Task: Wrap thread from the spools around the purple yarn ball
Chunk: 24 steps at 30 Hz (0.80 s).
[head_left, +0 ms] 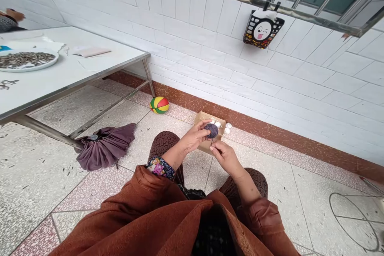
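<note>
My left hand is closed around a small ball of dark purple-grey yarn, held out above my knees. A strand of yarn runs down from the ball to my right hand, which pinches it between thumb and forefinger. Below and behind the ball, a cardboard box stands on the floor, partly hidden by my hands. White balls lie inside the box, and a few more white pieces are just outside its right side.
At the left stands a white table with a plate of sunflower seeds. A folded purple umbrella leans near its leg. A colourful ball rests by the wall. A black basket hangs from window bars; a wire ring lies right.
</note>
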{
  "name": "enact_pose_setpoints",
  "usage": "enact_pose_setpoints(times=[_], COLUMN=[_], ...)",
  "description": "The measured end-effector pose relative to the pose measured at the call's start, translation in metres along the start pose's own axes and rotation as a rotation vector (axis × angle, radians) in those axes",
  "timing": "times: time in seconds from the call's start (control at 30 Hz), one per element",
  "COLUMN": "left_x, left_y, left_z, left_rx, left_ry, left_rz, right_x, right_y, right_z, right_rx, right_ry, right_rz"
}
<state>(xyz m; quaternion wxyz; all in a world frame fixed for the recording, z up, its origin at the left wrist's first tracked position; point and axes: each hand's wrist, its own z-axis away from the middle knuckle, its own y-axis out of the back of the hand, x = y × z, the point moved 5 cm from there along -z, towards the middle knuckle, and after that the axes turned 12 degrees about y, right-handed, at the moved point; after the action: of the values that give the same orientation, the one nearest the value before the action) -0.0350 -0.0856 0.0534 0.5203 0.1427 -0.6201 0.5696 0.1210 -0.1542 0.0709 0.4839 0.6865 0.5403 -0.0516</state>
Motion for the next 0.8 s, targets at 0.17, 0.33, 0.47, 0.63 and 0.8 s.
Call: enact_pose_setpoints(times=[0.17, 0.33, 0.47, 0.63, 0.8], left_x=[0.019, 0.020, 0.015, -0.001, -0.019], left_y=[0.008, -0.025, -0.029, -0.008, 0.000], left_z=[-0.007, 0.011, 0.021, 0.010, 0.005], left_rx=[0.040, -0.247, -0.182, 0.054, 0.126], left_ry=[-0.021, -0.064, -0.067, -0.004, 0.032], left_rz=[-0.272, -0.316, -0.061, -0.009, -0.207], right_x=[-0.037, -0.001, 0.033, 0.013, -0.017], right_y=[0.039, 0.073, 0.040, 0.002, 0.025], right_z=[-0.052, -0.079, -0.040, 0.007, -0.011], right_rx=[0.021, 0.220, 0.180, 0.063, -0.003], right_ry=[0.160, 0.012, -0.205, -0.100, 0.061], right_rz=[0.041, 0.067, 0.020, -0.024, -0.031])
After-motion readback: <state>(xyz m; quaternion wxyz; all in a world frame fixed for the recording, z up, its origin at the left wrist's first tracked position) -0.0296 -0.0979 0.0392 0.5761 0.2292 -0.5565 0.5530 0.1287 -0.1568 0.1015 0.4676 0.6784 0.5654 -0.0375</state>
